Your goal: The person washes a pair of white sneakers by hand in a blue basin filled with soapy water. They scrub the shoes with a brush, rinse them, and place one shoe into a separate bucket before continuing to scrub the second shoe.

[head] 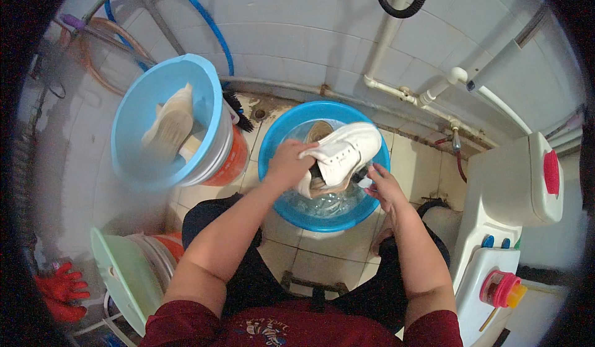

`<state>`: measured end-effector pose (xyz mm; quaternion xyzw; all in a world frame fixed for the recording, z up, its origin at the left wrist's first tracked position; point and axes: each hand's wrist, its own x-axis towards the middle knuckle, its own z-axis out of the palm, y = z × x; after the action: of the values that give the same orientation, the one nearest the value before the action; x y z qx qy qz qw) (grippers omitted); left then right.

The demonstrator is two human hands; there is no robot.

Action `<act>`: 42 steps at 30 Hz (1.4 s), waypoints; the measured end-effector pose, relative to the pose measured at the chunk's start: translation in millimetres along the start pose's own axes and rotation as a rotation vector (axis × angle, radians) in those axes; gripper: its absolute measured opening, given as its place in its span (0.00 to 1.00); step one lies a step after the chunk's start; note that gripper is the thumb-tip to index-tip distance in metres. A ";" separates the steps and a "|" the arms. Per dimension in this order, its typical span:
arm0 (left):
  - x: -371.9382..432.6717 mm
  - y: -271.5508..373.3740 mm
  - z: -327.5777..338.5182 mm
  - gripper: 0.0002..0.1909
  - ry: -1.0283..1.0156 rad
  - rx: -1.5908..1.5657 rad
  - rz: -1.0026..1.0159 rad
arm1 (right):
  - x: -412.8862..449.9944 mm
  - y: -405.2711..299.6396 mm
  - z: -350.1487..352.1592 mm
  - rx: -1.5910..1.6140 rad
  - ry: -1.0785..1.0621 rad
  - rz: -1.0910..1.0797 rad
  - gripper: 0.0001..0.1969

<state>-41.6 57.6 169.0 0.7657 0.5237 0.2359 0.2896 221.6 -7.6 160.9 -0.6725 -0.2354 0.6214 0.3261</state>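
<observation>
My left hand (292, 163) grips a white lace-up shoe (346, 149) by its collar. The shoe is tilted over a blue plastic basin (325, 225), with its laces out and its eyelets bare. In my right hand (386, 186), at the basin's right rim, is a small scrubbing brush (364, 183) with a white body and dark bristles, partly hidden by the fingers and the shoe. Sudsy water (325, 206) lies in the basin. Behind the held shoe, a tan-soled shoe (320, 131) shows in the basin, mostly covered.
A light-blue basin (123, 128) holding pale shoes (173, 124) leans on a bucket (230, 161) at left. A green basin (123, 272) and a red rubber glove (62, 289) are lower left. The toilet (502, 184) stands right. Pipes (390, 89) run along the tiled wall.
</observation>
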 end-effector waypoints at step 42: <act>-8.5 90.1 -4.9 0.15 -0.079 -0.511 -0.138 | -62.7 -48.4 45.3 0.587 -0.330 -0.322 0.42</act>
<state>12.2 25.0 234.3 0.6388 0.4865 0.3101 0.5090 173.8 -13.5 238.4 -0.3957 -0.1992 0.7031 0.5562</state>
